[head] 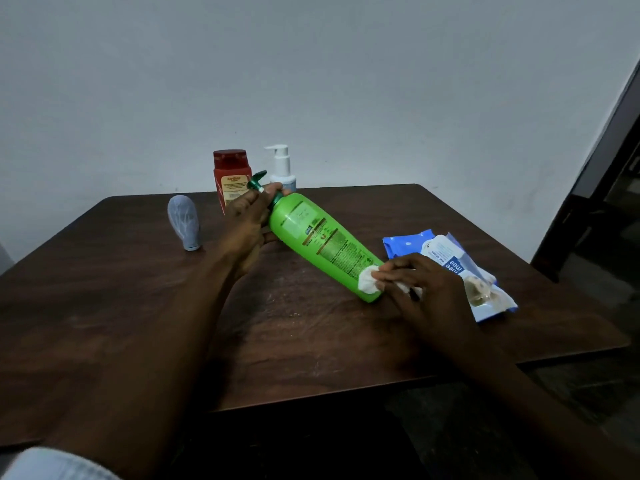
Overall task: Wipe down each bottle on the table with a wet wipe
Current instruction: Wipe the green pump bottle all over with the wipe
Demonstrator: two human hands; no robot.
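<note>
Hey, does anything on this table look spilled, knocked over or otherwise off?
No spill shows. The grey-blue bottle stands on its narrow end, leaning slightly. The wet wipe pack has its flap open. The green bottle is tilted only because the left hand holds its neck.

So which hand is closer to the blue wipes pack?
Right. The right hand is beside the wipes pack; the left hand grips the green bottle farther off.

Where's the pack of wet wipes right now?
In the head view, the wipes pack lies at the right of the table, just behind the right hand that wipes the green bottle.
</note>
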